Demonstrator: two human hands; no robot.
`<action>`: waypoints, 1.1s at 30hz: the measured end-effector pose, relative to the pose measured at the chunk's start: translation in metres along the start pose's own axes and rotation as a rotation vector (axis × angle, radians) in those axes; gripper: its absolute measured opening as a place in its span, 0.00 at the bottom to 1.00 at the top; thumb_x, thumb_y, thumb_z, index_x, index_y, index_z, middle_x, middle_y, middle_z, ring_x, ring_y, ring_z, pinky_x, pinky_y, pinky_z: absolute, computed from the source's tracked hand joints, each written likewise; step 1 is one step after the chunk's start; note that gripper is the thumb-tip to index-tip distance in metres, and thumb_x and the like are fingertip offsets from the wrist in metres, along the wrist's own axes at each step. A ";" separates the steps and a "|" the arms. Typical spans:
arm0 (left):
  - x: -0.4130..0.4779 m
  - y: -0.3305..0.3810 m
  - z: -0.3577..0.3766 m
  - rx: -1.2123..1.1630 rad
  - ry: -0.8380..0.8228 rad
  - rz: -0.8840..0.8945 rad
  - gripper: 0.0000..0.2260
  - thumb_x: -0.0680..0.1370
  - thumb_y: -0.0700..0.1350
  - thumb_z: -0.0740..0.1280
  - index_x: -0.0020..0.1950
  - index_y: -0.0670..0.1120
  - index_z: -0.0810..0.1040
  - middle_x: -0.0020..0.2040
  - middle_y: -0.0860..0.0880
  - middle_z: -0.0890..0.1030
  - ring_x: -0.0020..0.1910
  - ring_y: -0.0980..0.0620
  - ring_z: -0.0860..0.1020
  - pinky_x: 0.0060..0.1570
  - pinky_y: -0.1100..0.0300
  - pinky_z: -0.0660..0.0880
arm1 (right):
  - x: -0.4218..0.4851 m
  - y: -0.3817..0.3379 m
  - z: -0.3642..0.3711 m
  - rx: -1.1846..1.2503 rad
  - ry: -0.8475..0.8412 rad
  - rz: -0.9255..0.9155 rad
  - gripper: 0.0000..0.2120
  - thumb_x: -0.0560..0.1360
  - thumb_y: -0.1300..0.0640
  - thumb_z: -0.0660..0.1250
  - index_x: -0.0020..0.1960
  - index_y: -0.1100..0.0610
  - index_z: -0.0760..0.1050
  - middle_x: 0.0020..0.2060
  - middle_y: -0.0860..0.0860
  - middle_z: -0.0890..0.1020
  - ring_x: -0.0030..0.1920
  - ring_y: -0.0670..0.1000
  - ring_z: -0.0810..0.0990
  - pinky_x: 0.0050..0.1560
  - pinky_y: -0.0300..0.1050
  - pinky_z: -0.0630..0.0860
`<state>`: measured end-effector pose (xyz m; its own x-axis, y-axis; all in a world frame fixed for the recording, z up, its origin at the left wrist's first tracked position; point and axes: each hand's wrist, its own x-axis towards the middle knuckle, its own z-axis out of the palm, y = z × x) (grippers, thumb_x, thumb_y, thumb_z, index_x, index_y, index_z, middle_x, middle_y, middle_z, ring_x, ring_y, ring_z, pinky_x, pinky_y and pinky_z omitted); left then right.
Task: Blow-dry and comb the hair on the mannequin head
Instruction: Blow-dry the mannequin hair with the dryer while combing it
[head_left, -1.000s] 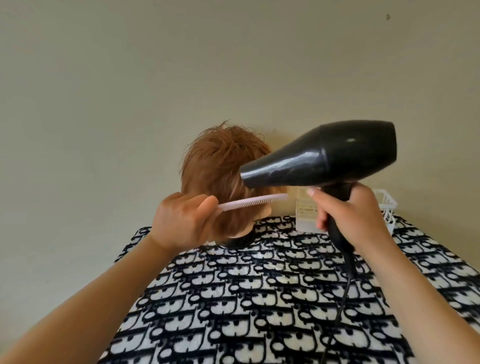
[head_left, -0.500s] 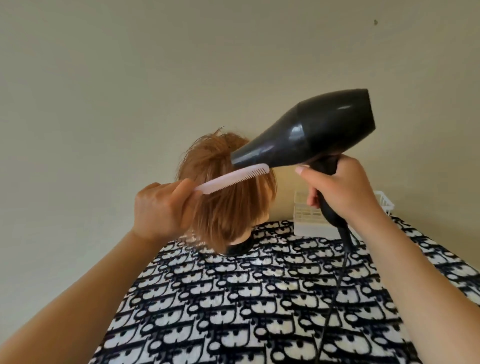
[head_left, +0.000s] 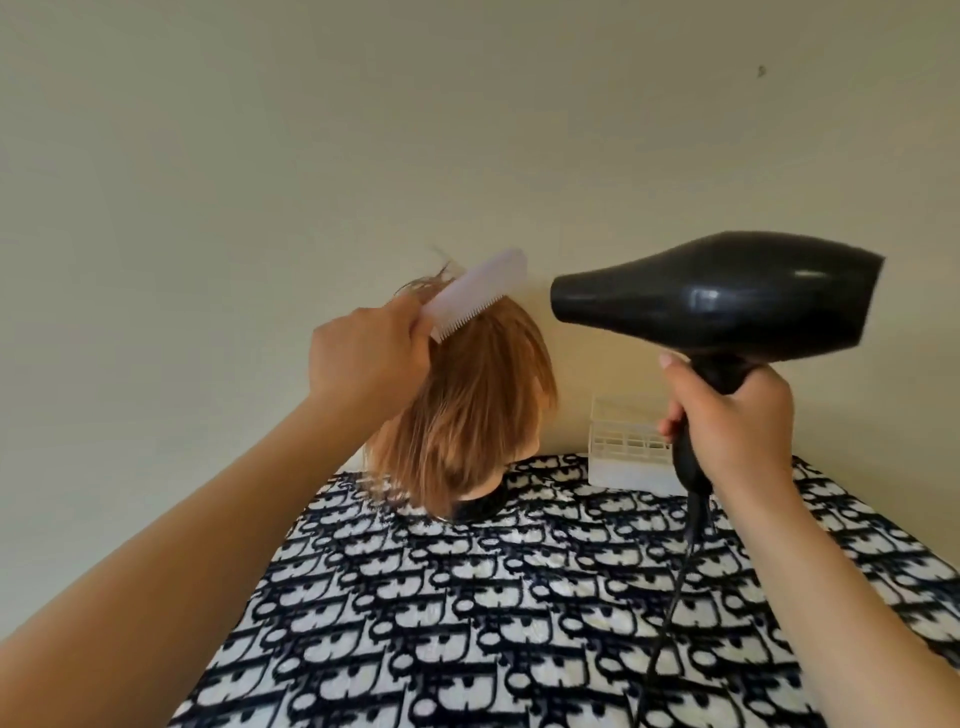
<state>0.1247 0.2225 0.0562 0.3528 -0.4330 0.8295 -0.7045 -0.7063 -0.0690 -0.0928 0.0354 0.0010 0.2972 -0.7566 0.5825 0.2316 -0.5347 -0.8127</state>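
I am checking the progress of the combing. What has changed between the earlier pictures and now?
The left hand raised the comb from the lower hair up to the crown. The right hand drew the hair dryer back to the right, so its nozzle is now clear of the hair. Both hands keep their grips; the mannequin head and white basket stay on the cloth.

The mannequin head (head_left: 467, 415) shows only straight ginger hair, which hides its face. Over its crown the pale pink plastic comb (head_left: 478, 291) is motion-blurred, its handle buried in the left hand (head_left: 363, 358). Right of the head, the right hand (head_left: 727, 415) and the black hair dryer (head_left: 727, 301) handle cover part of a white slatted plastic basket (head_left: 623, 447). The dryer's black cord (head_left: 675, 597) runs off the bottom edge.
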 end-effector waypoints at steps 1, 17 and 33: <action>0.004 0.004 0.003 0.044 -0.058 0.036 0.11 0.81 0.53 0.54 0.42 0.51 0.67 0.27 0.54 0.65 0.26 0.48 0.66 0.27 0.59 0.57 | -0.001 0.002 -0.003 0.025 0.014 0.003 0.17 0.77 0.53 0.70 0.30 0.50 0.76 0.24 0.48 0.81 0.25 0.47 0.81 0.39 0.46 0.80; -0.081 -0.007 0.045 0.129 -0.362 0.696 0.12 0.66 0.41 0.73 0.46 0.51 0.76 0.33 0.53 0.75 0.28 0.49 0.75 0.34 0.56 0.69 | -0.018 0.008 -0.009 -0.168 -0.306 0.015 0.18 0.77 0.56 0.70 0.29 0.58 0.76 0.23 0.55 0.81 0.24 0.50 0.80 0.32 0.33 0.75; -0.101 -0.016 0.039 0.031 -0.183 0.578 0.03 0.69 0.41 0.70 0.40 0.48 0.77 0.34 0.50 0.79 0.32 0.46 0.78 0.38 0.56 0.71 | -0.029 0.016 0.001 -0.247 -0.306 -0.038 0.14 0.77 0.58 0.70 0.33 0.59 0.77 0.25 0.49 0.82 0.23 0.45 0.80 0.29 0.31 0.76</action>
<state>0.1243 0.2560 -0.0483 0.0202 -0.8387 0.5442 -0.7964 -0.3426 -0.4985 -0.0965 0.0491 -0.0290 0.5632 -0.6073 0.5603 0.0292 -0.6631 -0.7480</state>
